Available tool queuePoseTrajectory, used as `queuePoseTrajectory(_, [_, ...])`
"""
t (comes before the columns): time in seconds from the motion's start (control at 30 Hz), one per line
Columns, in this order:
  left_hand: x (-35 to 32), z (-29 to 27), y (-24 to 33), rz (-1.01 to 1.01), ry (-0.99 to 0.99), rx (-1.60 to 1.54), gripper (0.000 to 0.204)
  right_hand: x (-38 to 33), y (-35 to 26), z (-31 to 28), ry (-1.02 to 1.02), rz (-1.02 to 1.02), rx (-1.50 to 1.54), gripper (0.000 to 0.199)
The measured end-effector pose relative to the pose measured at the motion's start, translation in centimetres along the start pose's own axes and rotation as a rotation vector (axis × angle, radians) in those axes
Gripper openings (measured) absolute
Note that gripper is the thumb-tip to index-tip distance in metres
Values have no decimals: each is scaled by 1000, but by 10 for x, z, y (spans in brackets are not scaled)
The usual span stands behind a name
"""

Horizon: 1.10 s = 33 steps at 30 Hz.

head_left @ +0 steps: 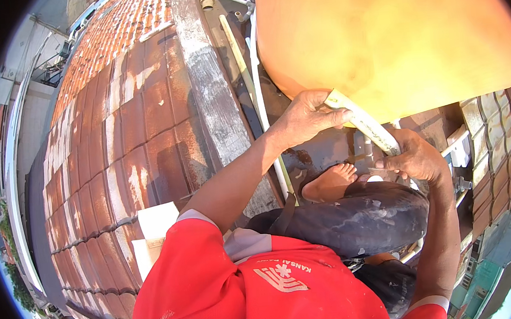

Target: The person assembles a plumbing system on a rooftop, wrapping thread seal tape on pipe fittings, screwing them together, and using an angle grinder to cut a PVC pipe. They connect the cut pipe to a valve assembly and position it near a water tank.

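My left hand [307, 115] grips the upper end of a short, dirty-white pipe [363, 123]. The lower end of the same pipe is held by my right hand [415, 159]. The pipe slants just in front of the lower edge of a big orange tank [390, 32]. Below my hands are my bare foot [331, 182] and my bent knee in dark trousers [364, 218]. A red shirt [248, 287] fills the bottom of the view.
Worn red-brown roof tiles [126, 140] slope away on the left, beside a grey concrete ridge [217, 108]. Thin white pipes [259, 92] run along the ridge beside the tank. A pale box [155, 232] lies on the tiles. The roof edge drops to streets and buildings all round.
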<state>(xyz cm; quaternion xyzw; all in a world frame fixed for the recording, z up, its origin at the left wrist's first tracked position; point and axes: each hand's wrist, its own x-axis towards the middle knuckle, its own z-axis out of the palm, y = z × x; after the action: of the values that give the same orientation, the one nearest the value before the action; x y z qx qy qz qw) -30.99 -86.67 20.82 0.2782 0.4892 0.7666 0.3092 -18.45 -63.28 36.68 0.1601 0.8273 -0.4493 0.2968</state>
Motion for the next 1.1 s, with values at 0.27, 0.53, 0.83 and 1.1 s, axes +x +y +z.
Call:
queuePoseTrajectory(0.27, [3,7,19,-140,-197,133,36,6,27,0,380,-208,-627,27])
queuePoseTrajectory(0.53, [-11,-1,13,-463,285,-418,29,15,61,0,885,-441,-1204,23])
queuePoseTrajectory(0.83, [11,11,-20,-349,609,-282,28,12,43,21,691,-226,-1156,17])
queuePoseTrajectory(1.1, [13,36,25,431,-173,1341,52,-13,28,-9,277,43,-725,29])
